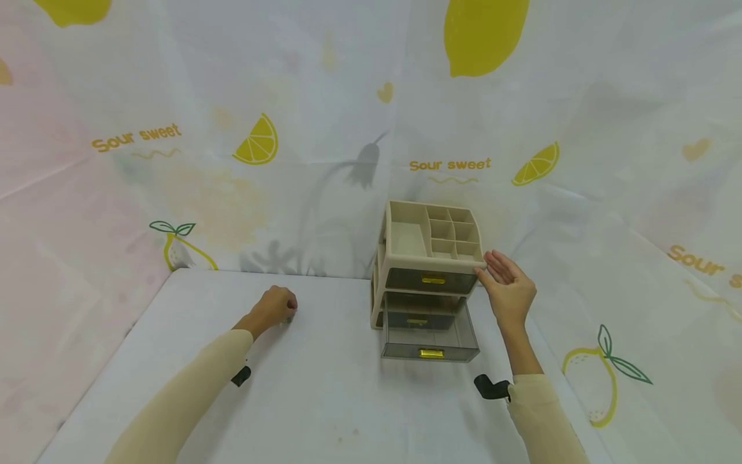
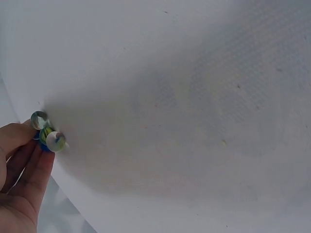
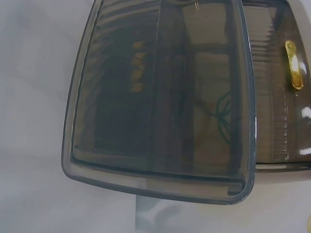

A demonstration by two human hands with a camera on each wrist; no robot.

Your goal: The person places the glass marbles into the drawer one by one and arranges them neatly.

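Note:
Over the left part of the table, my left hand (image 1: 278, 304) pinches several glass marbles (image 2: 56, 141) between thumb and fingers; the left wrist view shows the marbles clustered at the fingertips, clear with coloured swirls. A beige desktop organizer (image 1: 436, 263) stands further right, against the back. Its lower smoky see-through drawer (image 1: 430, 352) is pulled out, while the upper drawer (image 1: 400, 279) is in. My right hand (image 1: 510, 290) rests at the organizer's top right front corner, fingers fairly straight, thumb at the front edge. In the right wrist view the pulled-out drawer (image 3: 158, 187) fills the middle.
The organizer's top has open compartments (image 1: 408, 238). A white cloth covers the table (image 1: 330, 386). Lemon-print cloth (image 1: 324, 212) hangs behind and at both sides. Black wrist mounts (image 1: 491, 388) stick out from both sleeves.

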